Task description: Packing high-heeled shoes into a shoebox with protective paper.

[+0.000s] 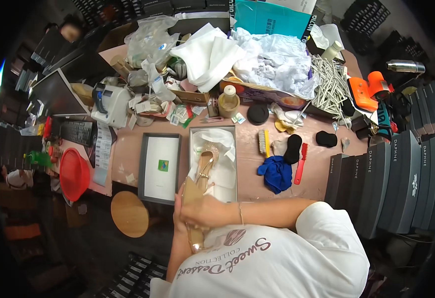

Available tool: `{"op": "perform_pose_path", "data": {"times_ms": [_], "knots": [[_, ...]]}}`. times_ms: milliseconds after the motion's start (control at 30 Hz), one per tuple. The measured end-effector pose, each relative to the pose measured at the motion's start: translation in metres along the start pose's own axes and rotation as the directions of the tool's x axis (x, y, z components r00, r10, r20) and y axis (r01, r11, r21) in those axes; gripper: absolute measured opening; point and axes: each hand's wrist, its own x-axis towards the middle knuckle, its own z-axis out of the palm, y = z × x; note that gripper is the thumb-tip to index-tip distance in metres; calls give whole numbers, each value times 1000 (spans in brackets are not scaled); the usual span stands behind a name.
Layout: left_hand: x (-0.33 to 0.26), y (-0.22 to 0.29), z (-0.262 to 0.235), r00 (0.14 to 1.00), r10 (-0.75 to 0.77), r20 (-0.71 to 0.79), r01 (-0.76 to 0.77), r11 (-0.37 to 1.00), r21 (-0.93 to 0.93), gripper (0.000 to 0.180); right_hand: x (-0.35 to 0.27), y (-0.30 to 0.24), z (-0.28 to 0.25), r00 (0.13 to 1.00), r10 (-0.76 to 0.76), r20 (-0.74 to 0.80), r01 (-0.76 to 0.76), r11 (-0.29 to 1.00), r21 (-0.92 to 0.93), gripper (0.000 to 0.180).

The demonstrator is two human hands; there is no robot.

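So the pink table (247,171) was cluttered, with a stack of dark shoe boxes (391,184) at its right end. An open shoe box (213,164) held one gold sandal (205,166) on white paper, its lid (160,168) just beside. Right hand (202,211) had its fingers curled around a second gold shoe (193,198) at the table's near edge. Left hand (179,218) was mostly hidden underneath, couldn't tell its grip.

You sit at a pink table (128,154) — left of it a round wooden stool (129,213) on dark floor (78,248), right of it dark boxes (401,184) stacked upright, behind it more boxes.
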Motion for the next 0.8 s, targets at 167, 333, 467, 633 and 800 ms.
{"op": "perform_pose_path", "data": {"times_ms": [167,333,467,633,800], "knots": [[7,3,11,990,5,143,0,999,-33,64,4,-14,-23,1000,-6,-3,6,992,-128,12],[-3,-4,-13,976,-85,199,114,984,-140,59,-21,-1,9,986,-148,-75,126,962,-243,10],[-1,4,-17,990,-19,137,18,1000,10,56,-41,-12,-4,970,-211,123,227,965,-130,12],[-2,-3,-15,984,-38,172,62,988,-139,58,-18,14,-22,995,-74,-71,60,982,-176,11],[2,2,-14,971,-113,211,155,968,-196,57,-35,0,-22,982,-165,93,173,981,-87,13]]}}
